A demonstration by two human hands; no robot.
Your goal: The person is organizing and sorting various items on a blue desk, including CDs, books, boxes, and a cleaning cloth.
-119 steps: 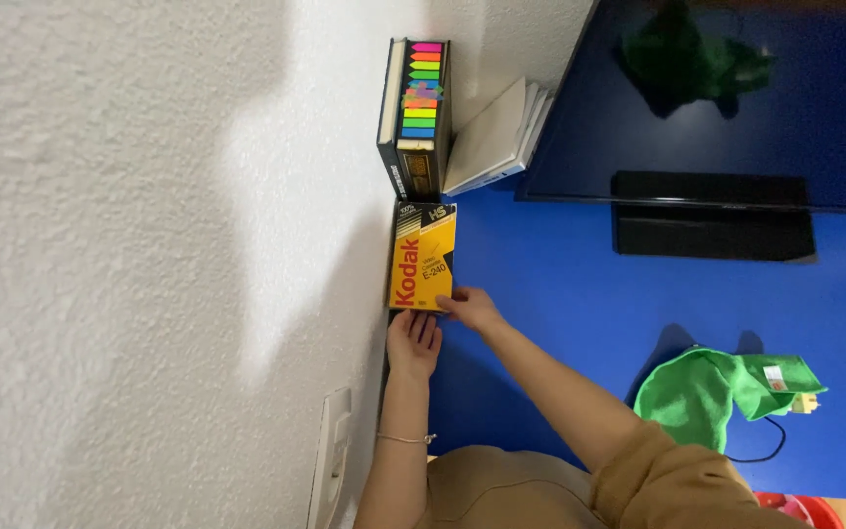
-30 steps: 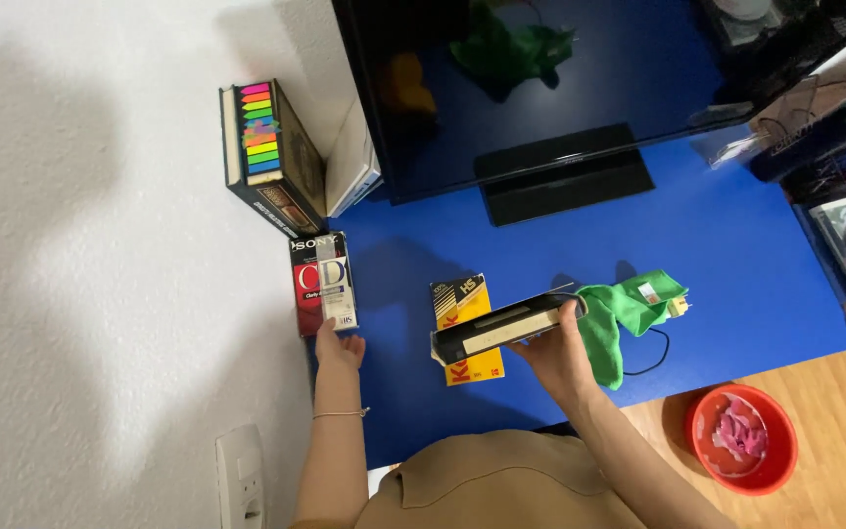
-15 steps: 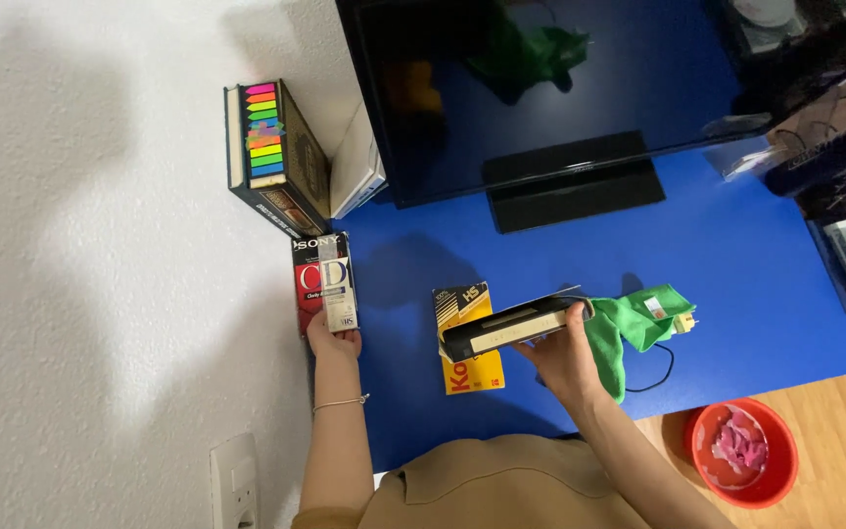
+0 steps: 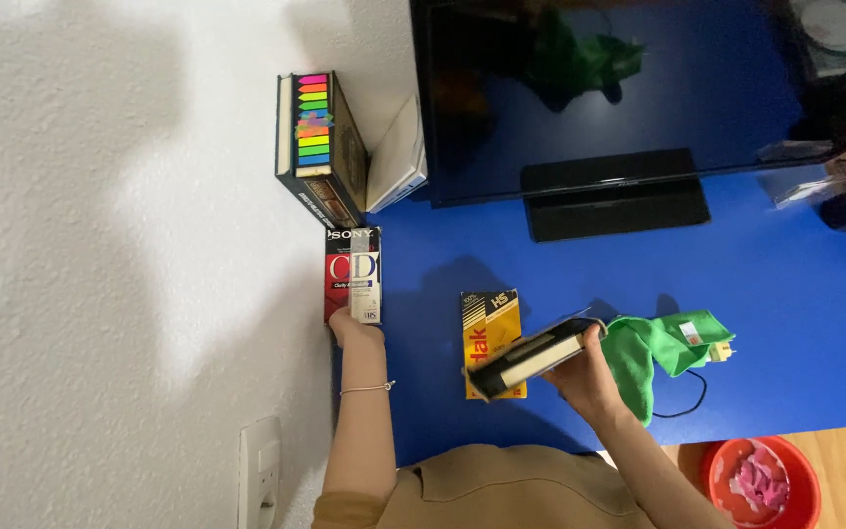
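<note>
My right hand [image 4: 591, 380] grips a black video cassette [image 4: 531, 359] and holds it tilted above the blue table [image 4: 785, 294]. Under the cassette lies its yellow cardboard sleeve [image 4: 488, 323], flat on the table. My left hand [image 4: 354, 328] rests against the bottom edge of a red and black cassette box [image 4: 350, 273] that stands against the white wall [image 4: 119, 264]. A green cloth [image 4: 660, 353] lies just right of my right hand.
A thick book with coloured page tabs [image 4: 315, 147] and a white book [image 4: 399, 162] lean in the wall corner. A dark flat screen [image 4: 619, 88] stands on its base behind. A red bowl with pink cloth [image 4: 761, 480] sits on the wooden floor. A wall socket [image 4: 261, 470] is low on the wall.
The yellow sleeve left the wall row and now lies on the table; my right hand took the black cassette out. My left hand stays at the red and black box.
</note>
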